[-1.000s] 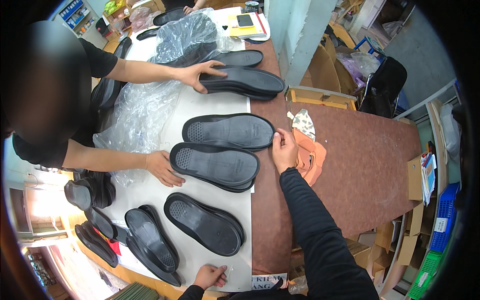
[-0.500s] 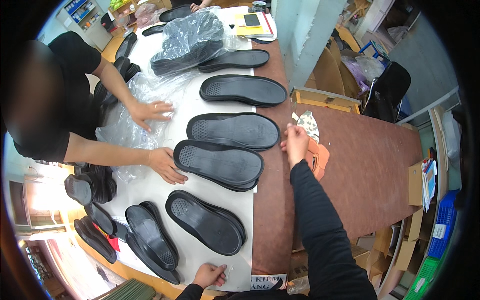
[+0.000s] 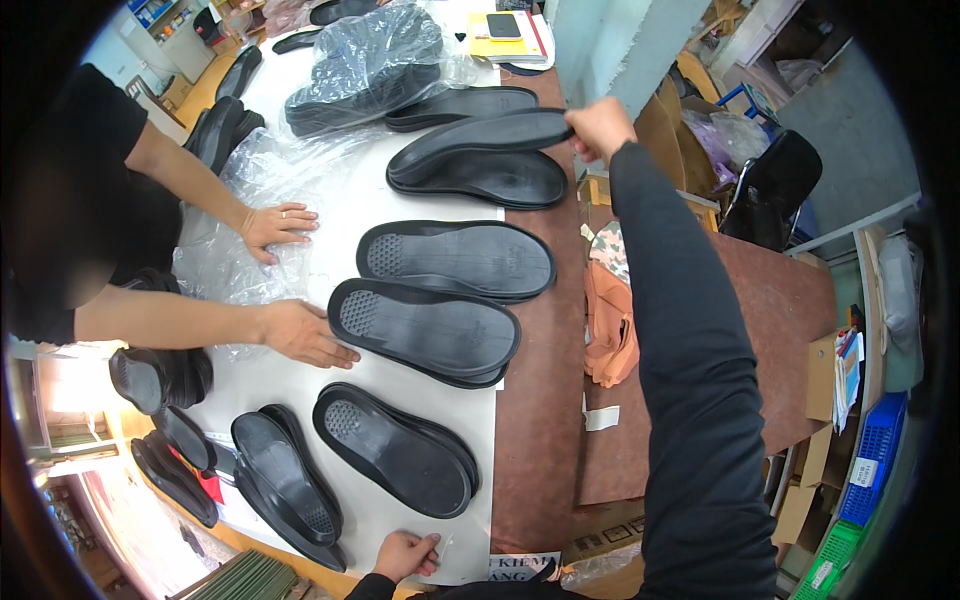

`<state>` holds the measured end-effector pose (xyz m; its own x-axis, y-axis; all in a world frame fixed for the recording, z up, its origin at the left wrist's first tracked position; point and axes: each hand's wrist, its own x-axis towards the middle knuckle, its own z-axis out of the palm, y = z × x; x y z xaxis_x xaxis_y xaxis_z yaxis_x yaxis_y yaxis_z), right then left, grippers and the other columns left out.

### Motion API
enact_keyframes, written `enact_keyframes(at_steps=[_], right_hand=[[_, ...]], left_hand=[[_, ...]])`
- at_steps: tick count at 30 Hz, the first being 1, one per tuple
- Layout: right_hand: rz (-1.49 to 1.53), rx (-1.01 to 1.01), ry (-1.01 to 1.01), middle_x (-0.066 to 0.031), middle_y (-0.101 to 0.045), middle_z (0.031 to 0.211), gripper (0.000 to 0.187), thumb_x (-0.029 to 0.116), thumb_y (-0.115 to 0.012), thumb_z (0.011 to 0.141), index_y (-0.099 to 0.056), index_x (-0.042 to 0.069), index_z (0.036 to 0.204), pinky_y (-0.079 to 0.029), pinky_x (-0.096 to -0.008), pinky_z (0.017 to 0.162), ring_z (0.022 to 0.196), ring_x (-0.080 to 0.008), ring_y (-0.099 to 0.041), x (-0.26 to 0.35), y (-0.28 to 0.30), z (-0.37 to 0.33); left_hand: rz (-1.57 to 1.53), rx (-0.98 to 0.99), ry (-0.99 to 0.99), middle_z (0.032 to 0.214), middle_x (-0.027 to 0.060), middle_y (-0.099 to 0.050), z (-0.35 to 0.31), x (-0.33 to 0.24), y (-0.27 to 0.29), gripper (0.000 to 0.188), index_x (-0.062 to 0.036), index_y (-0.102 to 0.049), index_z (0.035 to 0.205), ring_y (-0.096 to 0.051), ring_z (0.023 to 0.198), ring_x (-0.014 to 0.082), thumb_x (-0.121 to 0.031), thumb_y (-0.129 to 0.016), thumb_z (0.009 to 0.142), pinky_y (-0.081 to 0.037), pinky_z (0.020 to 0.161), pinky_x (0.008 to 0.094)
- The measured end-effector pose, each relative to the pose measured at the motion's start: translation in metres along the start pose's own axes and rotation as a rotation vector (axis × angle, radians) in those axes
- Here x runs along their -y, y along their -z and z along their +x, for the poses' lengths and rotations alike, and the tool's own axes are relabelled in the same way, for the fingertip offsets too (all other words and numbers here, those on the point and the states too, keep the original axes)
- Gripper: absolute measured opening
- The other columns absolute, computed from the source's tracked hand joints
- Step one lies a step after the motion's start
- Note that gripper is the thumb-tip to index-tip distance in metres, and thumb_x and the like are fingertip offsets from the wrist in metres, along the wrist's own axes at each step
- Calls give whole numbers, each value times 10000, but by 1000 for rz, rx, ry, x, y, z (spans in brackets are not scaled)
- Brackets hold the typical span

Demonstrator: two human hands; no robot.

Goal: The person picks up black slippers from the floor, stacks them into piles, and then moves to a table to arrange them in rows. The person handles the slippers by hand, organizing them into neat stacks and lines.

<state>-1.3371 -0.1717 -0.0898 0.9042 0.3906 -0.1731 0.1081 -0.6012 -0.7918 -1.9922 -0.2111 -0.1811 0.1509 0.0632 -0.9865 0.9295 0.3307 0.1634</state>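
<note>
My right hand [image 3: 600, 132] reaches far out and pinches the toe end of a black shoe sole [image 3: 470, 138]. That sole is tilted up, its heel end still resting on the matching black sole [image 3: 505, 180] beneath. Near the table's front edge, my left hand [image 3: 408, 556] is closed, thumb against fingers; what it holds, if anything, I cannot make out. Closer to me lie another black sole pair [image 3: 460, 260], a pair [image 3: 425, 330] overlapping it, and a pair [image 3: 395, 450] nearest my left hand. A co-worker's hand [image 3: 310, 338] touches the heel of the overlapping pair.
The co-worker's other hand [image 3: 278, 230] rests on clear plastic [image 3: 240, 200]. More soles [image 3: 285, 470] lie at the left. Bagged soles [image 3: 375, 60] and a phone [image 3: 504, 27] on papers are at the back. Orange and camouflage pieces [image 3: 608, 310] lie on the brown surface beside my right arm.
My right hand has moved from beside the orange pieces to the far sole pair and lifted the top sole's toe. My left hand stays near the front edge.
</note>
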Motion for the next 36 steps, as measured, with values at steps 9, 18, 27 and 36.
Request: enact_keyframes(at_steps=[9, 18, 27, 36], right_hand=[[-3, 128, -79, -153, -642, 651, 256, 144, -616, 846, -638, -106, 796, -513, -335, 416, 481, -221, -628, 6, 2, -4], [255, 52, -194, -176, -655, 864, 771, 268, -830, 775, -423, -136, 1290, -578, -352, 486, 634, -229, -676, -84, -63, -37], [-210, -132, 125, -227, -704, 1079, 453, 356, -758, 824, -711, -31, 1057, -509, -417, 928, 1035, -390, -664, -45, -56, 51], [667, -43, -269, -278, -534, 1251, 531, 158, -662, 905, -454, -104, 1317, -593, -474, 754, 941, -411, -670, -44, -125, 129]], left_hand=[[-10, 25, 17, 640, 123, -680, 5, 4, 1, 489, 86, -681, 731, -666, 517, 176, -354, -663, 944, -558, 520, 271], [94, -46, -173, 567, 115, -648, -9, -1, -3, 471, 57, -674, 676, -600, 433, 183, -323, -627, 950, -495, 448, 298], [84, -54, -168, 560, 121, -650, -12, -9, -6, 492, 53, -673, 653, -598, 424, 180, -338, -628, 948, -498, 452, 299], [61, -81, -180, 527, 105, -635, -17, -18, -4, 460, 31, -688, 637, -596, 418, 166, -338, -674, 912, -491, 457, 299]])
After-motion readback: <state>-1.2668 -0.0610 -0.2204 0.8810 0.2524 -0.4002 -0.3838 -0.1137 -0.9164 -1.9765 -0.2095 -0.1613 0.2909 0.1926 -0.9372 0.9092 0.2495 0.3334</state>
